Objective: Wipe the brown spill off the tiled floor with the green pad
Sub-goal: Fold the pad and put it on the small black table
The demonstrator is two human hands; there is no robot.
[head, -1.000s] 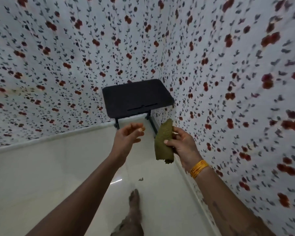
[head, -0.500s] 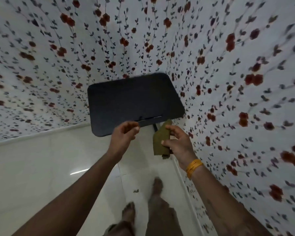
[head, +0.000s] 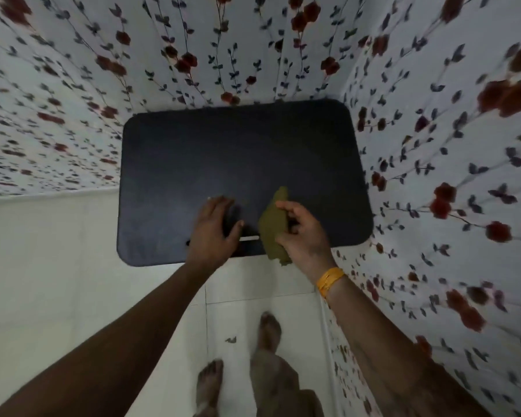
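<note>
Head view | I judge green pad (head: 272,227) light, limp; grip mid-body | right hand (head: 303,236) pinches it | left hand (head: 212,233) spread, empty, over tabletop (head: 223,158)

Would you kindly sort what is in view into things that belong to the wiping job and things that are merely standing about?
Belonging to the job:
green pad, held in the right hand
small dark mark on the tiled floor, possibly the spill

Merely there:
black table, under the open left hand
flowered wall covering
orange bangle
</note>
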